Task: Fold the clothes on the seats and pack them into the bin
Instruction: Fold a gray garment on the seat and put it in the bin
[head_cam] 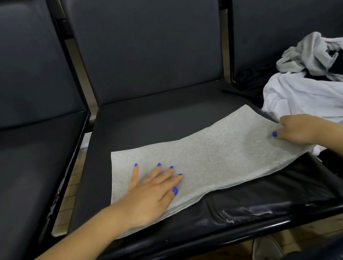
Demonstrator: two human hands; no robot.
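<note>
A light grey garment (210, 157) lies folded flat as a long rectangle across the middle black seat (153, 119). My left hand (150, 190) rests palm down on its left end, fingers spread. My right hand (295, 129) grips the garment's right end at the seat's edge, thumb on top. A heap of unfolded clothes (319, 85), white, grey and black, sits on the seat to the right. No bin is in view.
The left seat (21, 174) holds nothing. Padded backrests run along the rear. The middle seat's front edge (245, 214) has worn, cracked upholstery. Tiled floor and shoe tips (266, 251) show below the seat.
</note>
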